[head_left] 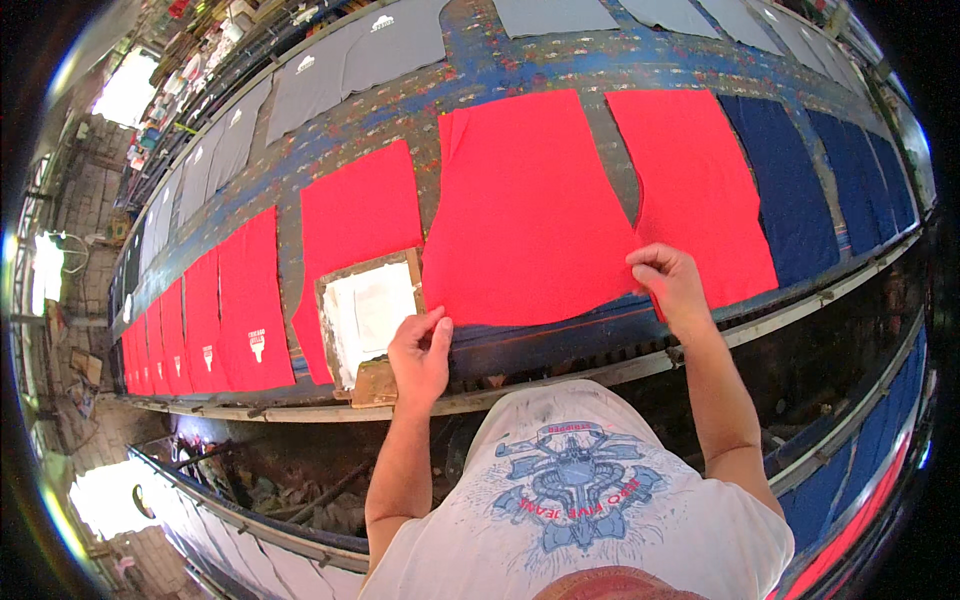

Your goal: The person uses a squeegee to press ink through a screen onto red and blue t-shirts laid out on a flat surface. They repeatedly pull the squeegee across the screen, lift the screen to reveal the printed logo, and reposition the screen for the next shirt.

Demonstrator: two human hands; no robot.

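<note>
A large red fabric panel (530, 210) lies on the long printing table in front of me, with a small fold at its far left corner. My left hand (420, 355) is closed, finger and thumb pinching the panel's near left corner. At the near right corner my right hand (672, 287) is also closed in a pinch on the panel's edge. Just left of my left hand, a wooden-framed printing screen (335, 345) with white ink rests partly on another red panel (365, 195). A wooden block (375, 385) sits at the screen's near end, partly behind my left wrist.
More red panels (252, 300) run left, several with white prints. To the right lie another red panel (690, 190) and dark blue pieces (785, 180). Grey pieces (395, 45) line the far side. A metal rail (560, 380) edges the table; another table (840, 490) stands behind me at right.
</note>
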